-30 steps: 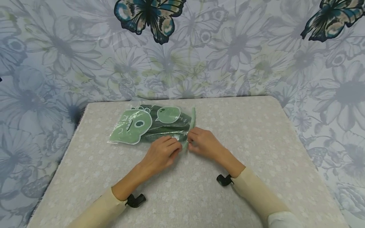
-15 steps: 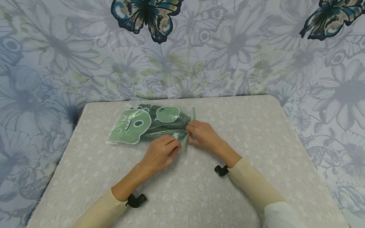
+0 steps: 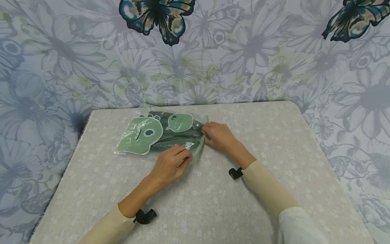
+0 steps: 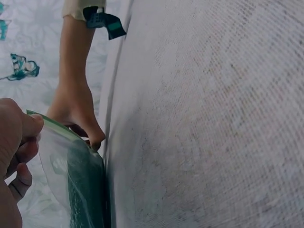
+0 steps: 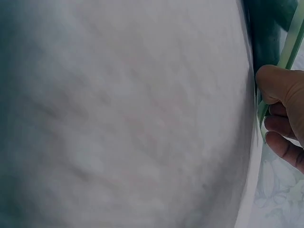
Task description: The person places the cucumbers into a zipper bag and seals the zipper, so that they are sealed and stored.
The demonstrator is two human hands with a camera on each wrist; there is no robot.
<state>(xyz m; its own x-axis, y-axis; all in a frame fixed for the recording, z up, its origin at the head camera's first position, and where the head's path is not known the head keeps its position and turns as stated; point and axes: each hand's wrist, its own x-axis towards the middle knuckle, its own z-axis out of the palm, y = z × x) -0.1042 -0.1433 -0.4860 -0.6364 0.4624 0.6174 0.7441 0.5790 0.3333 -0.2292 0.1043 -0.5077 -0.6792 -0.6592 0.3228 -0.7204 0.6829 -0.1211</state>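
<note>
A clear zip bag printed with a light green cartoon dinosaur lies toward the back of the table, with something dark green inside. Its light green zip strip runs along the right end. At the near corner of that strip, my left hand pinches the bag's edge between thumb and finger. Farther along, close to the strip's far end, my right hand pinches the strip. In the right wrist view, the strip passes between thumb and fingers of the right hand.
A pale patterned cloth covers the table, whose back edge lies just behind the bag. Beyond it hangs a floral backdrop with dark butterflies. Each wrist carries a small black camera.
My right hand has slid along the zip strip, away from the left hand toward the far end. The left hand stays at the near corner, and the bag has barely shifted.
</note>
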